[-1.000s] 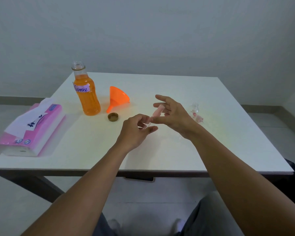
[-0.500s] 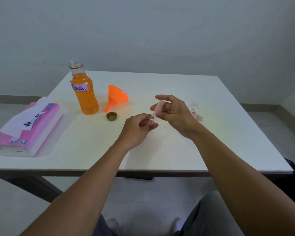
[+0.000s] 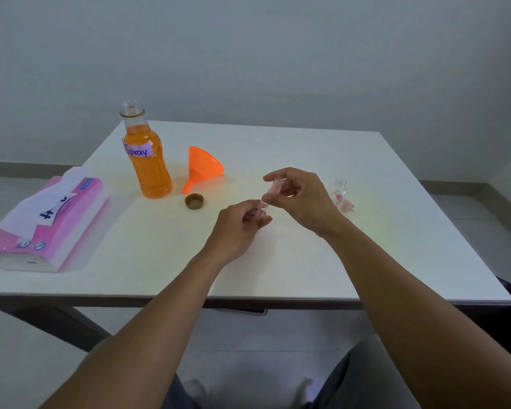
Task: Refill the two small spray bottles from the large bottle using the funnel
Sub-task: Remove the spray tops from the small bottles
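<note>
Large bottle (image 3: pixel 149 169) stands uncapped at the left of the table (image 3: pixel 307 149), orange liquid up to the shoulder, brown cap (image 3: pixel 194 201) lying just beside its base. Funnel (image 3: pixel 202 168) rests on its side next to it, not yet in use. Centre: left hand (image 3: pixel 236 228) curls round the first small spray bottle (image 3: pixel 263 205), which is mostly hidden with only the clear neck showing. Right hand (image 3: pixel 301 196) pinches the pink spray head (image 3: pixel 273 186) just above that neck; cannot tell if it is fully free. Second small bottle (image 3: pixel 340 188) stands open at far right, its own pink head (image 3: pixel 347 205) beside it. Judgement: draw the head straight up so any tube clears the neck, then set the bottle upright near the funnel before pouring.
</note>
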The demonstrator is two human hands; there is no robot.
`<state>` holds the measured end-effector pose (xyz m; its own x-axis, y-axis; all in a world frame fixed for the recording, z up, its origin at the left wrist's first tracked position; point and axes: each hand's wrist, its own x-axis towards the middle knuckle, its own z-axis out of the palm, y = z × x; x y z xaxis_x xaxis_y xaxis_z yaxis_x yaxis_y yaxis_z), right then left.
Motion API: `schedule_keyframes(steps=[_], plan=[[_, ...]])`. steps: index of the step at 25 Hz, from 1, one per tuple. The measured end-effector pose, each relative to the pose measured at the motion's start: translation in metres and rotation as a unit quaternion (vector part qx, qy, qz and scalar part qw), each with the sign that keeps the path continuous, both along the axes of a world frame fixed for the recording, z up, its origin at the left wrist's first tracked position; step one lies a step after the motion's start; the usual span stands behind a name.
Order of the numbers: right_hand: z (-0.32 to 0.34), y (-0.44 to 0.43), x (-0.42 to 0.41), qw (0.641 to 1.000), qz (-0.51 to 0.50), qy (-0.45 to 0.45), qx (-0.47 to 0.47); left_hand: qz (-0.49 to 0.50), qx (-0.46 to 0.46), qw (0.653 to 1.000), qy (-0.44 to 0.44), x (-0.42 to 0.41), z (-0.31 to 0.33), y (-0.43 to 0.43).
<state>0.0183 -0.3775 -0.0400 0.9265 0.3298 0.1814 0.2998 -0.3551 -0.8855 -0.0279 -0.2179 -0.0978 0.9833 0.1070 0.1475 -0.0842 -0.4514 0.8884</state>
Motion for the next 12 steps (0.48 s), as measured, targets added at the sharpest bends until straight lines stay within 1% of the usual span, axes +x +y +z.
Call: schedule_keyframes(steps=[2, 4, 7, 10, 11, 12], plan=[[0.002, 0.002, 0.002, 1.0, 0.005, 0.013, 0.025, 0.0, 0.004, 1.0, -0.003, 0.001, 0.0, 0.001], [0.008, 0.001, 0.003, 0.997, -0.004, 0.017, 0.077, 0.002, 0.009, 1.0, -0.002, 0.003, 0.002, 0.002], [0.02, 0.0, 0.007, 0.989, -0.02, 0.007, 0.146, 0.011, 0.017, 1.0, 0.009, 0.005, 0.001, 0.006], [0.036, -0.004, 0.013, 0.976, -0.06, -0.011, 0.208, 0.031, 0.004, 0.999, 0.003, 0.006, -0.004, 0.009], [0.04, -0.007, 0.015, 0.974, -0.078, -0.024, 0.212, 0.042, -0.001, 0.999, 0.001, 0.006, -0.006, 0.009], [0.044, -0.009, 0.017, 0.976, -0.094, -0.036, 0.194, 0.054, -0.004, 0.999, -0.002, 0.006, -0.007, 0.01]])
